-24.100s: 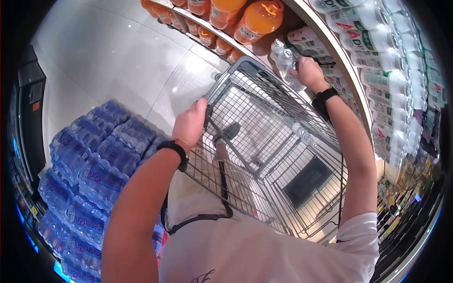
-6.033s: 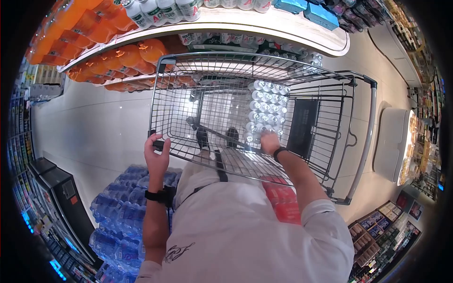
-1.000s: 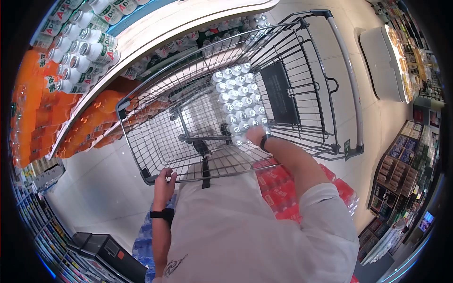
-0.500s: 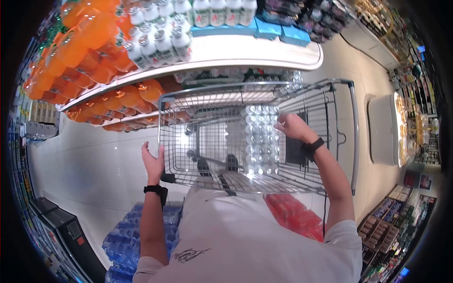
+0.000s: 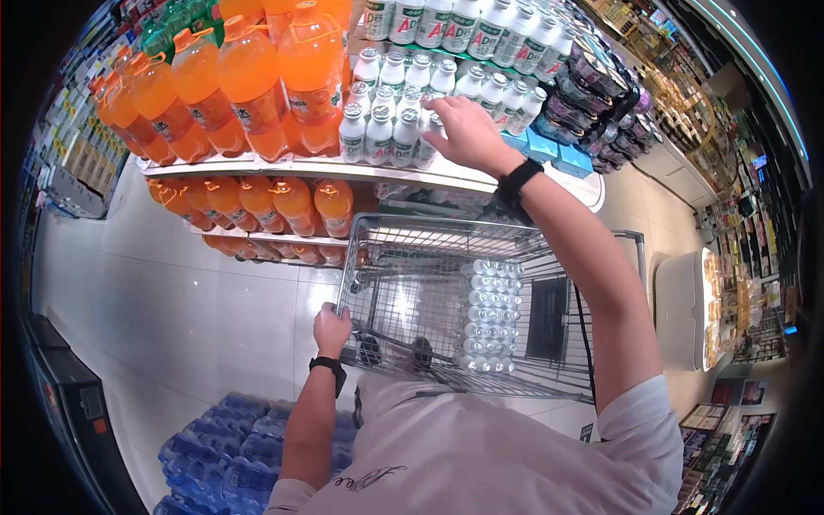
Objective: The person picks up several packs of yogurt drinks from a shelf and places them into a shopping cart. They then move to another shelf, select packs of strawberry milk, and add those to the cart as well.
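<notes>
My left hand (image 5: 332, 330) is closed around the left end rim of the wire shopping cart (image 5: 446, 225). Up on the shelf, my right hand (image 5: 470, 133) reaches over small white bottles with foil tops (image 5: 378, 135). Its thumb and fingers curl about the top of the front right bottle (image 5: 428, 151), still standing among the others; the grip is partly hidden by the hand. Inside the cart stand rows of similar silver-topped white bottles (image 5: 491, 318), packed together in a block near its right side.
Large orange soda bottles (image 5: 249, 81) fill the shelf's left side, with more on the level below. Dark packs (image 5: 584, 94) stand at the right. Blue bottle packs (image 5: 232, 455) sit on the floor at lower left. A white display counter (image 5: 682, 296) is at the right.
My right hand has gone from above the cart up to the bottles on the shelf. My left hand, open before, has closed on the cart rim. The view has tilted up.
</notes>
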Tool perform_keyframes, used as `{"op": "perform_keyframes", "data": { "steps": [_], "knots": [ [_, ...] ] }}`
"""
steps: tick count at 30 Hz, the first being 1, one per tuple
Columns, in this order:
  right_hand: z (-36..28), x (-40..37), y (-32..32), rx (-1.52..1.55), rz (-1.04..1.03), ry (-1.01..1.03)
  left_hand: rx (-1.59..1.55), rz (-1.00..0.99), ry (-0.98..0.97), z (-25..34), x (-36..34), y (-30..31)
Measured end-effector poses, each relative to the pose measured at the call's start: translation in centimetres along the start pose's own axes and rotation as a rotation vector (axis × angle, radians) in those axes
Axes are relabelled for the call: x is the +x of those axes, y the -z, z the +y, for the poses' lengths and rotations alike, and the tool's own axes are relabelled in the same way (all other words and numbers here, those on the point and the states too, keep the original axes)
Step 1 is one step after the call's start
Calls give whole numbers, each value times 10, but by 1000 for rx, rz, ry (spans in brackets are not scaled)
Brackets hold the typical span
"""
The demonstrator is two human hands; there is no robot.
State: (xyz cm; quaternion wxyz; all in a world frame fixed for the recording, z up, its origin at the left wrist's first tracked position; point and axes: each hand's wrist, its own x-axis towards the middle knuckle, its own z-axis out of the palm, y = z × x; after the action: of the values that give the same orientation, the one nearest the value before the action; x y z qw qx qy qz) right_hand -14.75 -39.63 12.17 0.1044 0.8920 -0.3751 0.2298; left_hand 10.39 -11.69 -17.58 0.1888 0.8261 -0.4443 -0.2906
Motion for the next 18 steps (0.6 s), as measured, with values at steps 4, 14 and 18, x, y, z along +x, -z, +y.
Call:
{"op": "perform_keyframes", "data": {
  "steps": [4, 14, 18],
  "knots": [
    [-10, 51, -31, -68, -310, -52, -21, 4, 27, 3, 0, 3],
    [12, 67, -87, -221, -368, 123, 7, -9, 23, 8, -2, 7],
    [-13, 44, -59, -97, -297, 144, 12, -22, 34, 13, -4, 10]
  ]
}}
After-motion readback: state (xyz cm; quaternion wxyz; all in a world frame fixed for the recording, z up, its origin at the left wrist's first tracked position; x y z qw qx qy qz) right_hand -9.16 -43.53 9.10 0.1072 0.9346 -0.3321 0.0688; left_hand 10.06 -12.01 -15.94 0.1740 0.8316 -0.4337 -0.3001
